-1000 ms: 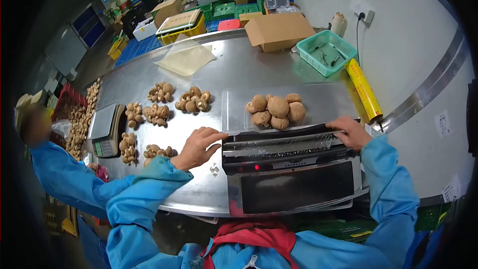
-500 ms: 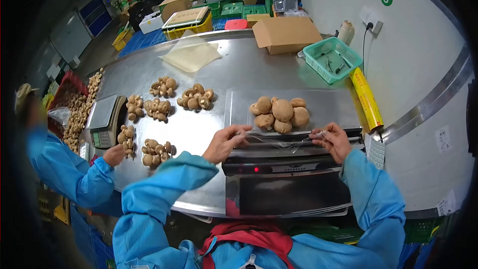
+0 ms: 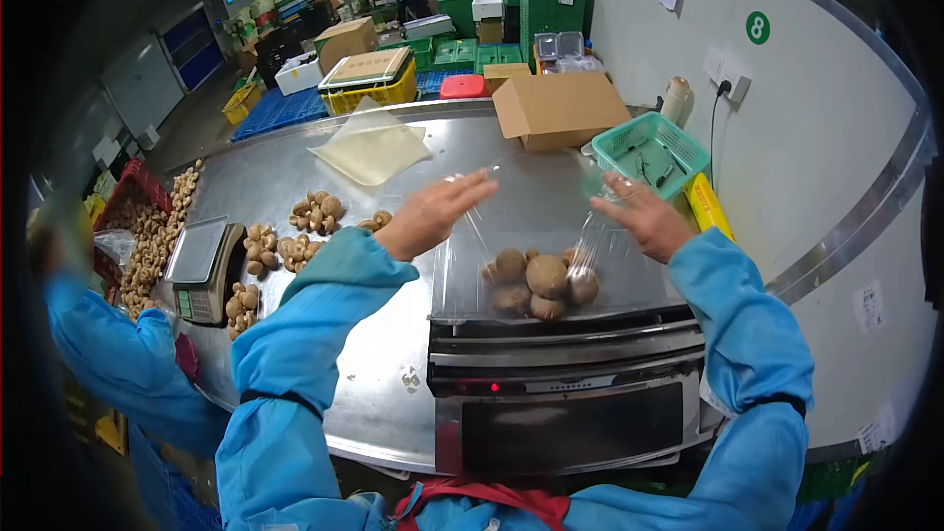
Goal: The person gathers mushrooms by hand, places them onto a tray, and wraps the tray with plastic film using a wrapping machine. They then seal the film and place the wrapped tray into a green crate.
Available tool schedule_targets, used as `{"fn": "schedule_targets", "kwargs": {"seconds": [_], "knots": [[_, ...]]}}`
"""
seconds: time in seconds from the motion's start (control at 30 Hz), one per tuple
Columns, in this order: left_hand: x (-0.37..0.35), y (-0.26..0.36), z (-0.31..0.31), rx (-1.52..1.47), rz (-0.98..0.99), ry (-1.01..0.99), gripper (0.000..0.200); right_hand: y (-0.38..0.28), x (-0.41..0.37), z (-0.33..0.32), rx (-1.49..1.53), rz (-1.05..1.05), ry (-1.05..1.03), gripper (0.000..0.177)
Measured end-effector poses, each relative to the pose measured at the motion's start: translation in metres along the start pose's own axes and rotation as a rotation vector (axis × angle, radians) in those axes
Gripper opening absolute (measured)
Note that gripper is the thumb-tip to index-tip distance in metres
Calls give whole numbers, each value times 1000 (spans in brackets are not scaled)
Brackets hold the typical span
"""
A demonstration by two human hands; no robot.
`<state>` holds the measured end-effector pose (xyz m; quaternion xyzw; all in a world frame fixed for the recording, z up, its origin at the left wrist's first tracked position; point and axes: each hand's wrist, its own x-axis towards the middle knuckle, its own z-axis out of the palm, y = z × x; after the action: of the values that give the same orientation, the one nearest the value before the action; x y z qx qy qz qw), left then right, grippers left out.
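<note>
A sheet of clear cling film stretches between my two hands, up and away from the wrapping machine. Under and behind it sits a cluster of brown mushrooms. My left hand grips the film's left corner, fingers pointing inward, above the table left of the cluster. On the right, my right hand pinches the other corner near the green basket. The film hangs in creases from both hands down to the mushrooms and the machine's front edge. A red light glows on the machine.
Several mushroom piles lie on the steel table to the left, beside a scale. A co-worker in a blue sleeve stands there. A cardboard box, a paper sheet and a yellow box lie farther off.
Both hands have moved from the machine's front edge up and forward, drawing the film out over the mushrooms. The view has tilted up. The co-worker's hand has drawn back from the mushroom piles.
</note>
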<state>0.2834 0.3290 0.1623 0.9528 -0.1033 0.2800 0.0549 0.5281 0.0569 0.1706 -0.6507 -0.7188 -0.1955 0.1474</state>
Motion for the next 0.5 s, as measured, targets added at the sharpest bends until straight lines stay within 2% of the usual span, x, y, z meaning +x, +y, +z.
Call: {"fn": "schedule_targets", "kwargs": {"seconds": [0.03,0.07,0.13,0.2,0.27,0.3,0.33,0.4,0.43,0.47,0.5], "knots": [[-4,-19,20,201,62,-200,56,15,-2,27,-113,-60,-72,54],[-10,-29,36,205,55,-200,56,27,-3,45,-225,-122,-146,58],[-21,-26,56,172,47,-316,61,32,-7,65,-236,-105,-203,58],[-29,-23,69,96,-8,-351,58,28,-12,84,-241,-95,-268,59],[-28,-17,76,-115,-291,-460,56,15,-14,101,104,138,-262,60],[-31,-13,81,-182,-331,-473,48,7,-15,106,112,134,-266,60],[-38,-14,90,-184,-339,-475,48,-3,-18,111,144,206,-266,59],[-48,-16,103,101,49,-333,42,-12,-25,115,168,266,-262,57],[-44,3,86,-22,-139,-335,40,-13,-32,117,141,251,-261,52],[-54,7,93,-20,-140,-333,40,-16,-42,121,115,242,-260,47],[-64,5,105,-190,-255,-262,39,-18,-52,130,107,239,-254,47]]}}
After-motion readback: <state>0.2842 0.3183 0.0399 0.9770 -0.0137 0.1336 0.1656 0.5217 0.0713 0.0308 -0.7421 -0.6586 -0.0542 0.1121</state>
